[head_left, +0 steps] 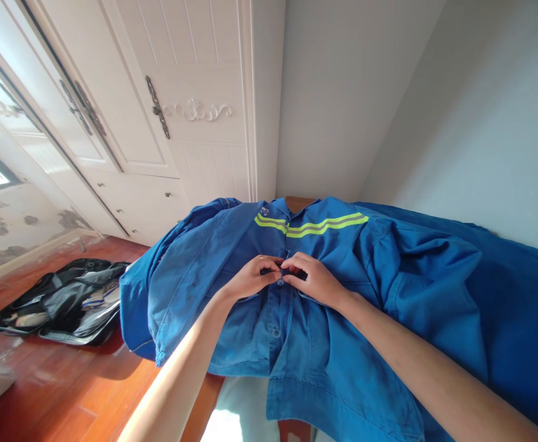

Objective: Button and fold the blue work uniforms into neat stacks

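Note:
A blue work shirt [305, 319] with yellow-green reflective stripes [312, 224] across the chest lies spread in front of me, collar pointing away. My left hand [253, 277] and my right hand [312, 277] meet at the shirt's front placket. Both pinch the fabric edges around a blue button [280, 281] near the chest. Another button [276, 333] shows lower down on the placket. The shirt's left sleeve [181, 288] hangs over the edge of the surface.
More blue cloth [517, 319] covers the surface to the right, along a pale wall. A white wardrobe [167, 110] with ornate metal handles stands behind. A black bag [61, 304] lies open on the reddish wooden floor at left.

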The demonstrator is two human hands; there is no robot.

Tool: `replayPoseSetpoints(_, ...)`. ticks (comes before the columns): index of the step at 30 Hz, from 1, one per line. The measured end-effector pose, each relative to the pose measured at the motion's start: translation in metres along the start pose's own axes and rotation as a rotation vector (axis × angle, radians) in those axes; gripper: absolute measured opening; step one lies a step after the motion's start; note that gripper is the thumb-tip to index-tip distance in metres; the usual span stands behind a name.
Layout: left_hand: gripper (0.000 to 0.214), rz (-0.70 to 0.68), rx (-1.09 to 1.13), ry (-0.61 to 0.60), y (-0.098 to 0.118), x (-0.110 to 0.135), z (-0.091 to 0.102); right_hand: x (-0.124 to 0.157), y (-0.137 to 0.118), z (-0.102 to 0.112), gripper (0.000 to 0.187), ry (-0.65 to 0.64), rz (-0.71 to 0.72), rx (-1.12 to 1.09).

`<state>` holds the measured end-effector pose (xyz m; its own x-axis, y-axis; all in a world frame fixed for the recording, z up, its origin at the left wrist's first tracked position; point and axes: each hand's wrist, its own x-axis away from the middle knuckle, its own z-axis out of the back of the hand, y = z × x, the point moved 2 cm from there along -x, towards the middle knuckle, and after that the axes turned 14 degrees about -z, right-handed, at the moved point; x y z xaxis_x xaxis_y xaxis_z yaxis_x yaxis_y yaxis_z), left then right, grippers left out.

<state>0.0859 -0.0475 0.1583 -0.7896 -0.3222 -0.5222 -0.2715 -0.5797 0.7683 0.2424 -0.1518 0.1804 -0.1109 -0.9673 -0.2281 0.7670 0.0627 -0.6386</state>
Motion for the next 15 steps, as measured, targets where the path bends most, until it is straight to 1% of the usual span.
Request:
replayPoseSetpoints(1,0.014,0.010,-0.006,0.035,-0.002,0.001,0.000,0.000,0.000,0.000,0.015,0.005,-0.005,0.004)
replayPoseSetpoints(2,0.019,0.018,-0.013,0.071,-0.003,0.002,-0.001,0.000,0.000,-0.001,0.017,0.010,-0.011,0.001)
replayPoseSetpoints(4,0.034,0.009,-0.034,0.123,-0.005,0.003,-0.001,0.000,-0.001,-0.001,0.021,0.030,-0.021,-0.036)
replayPoseSetpoints(5,0.038,-0.006,-0.056,0.126,-0.006,0.004,-0.001,0.000,0.000,-0.001,0.023,0.049,-0.024,-0.065)
replayPoseSetpoints(8,0.029,-0.057,-0.181,0.058,-0.007,0.004,-0.004,-0.002,0.002,0.003,0.022,0.149,-0.054,-0.110)
replayPoseSetpoints(10,0.026,-0.087,-0.289,0.002,-0.009,0.004,-0.006,-0.003,0.005,0.005,0.019,0.198,-0.083,-0.040)
replayPoseSetpoints(12,0.025,-0.112,-0.376,-0.021,-0.010,0.004,-0.008,-0.005,0.008,0.005,0.019,0.173,-0.089,0.091)
replayPoseSetpoints(15,0.025,-0.129,-0.491,-0.033,-0.005,0.004,-0.010,-0.005,0.009,0.003,0.024,0.081,-0.067,0.246)
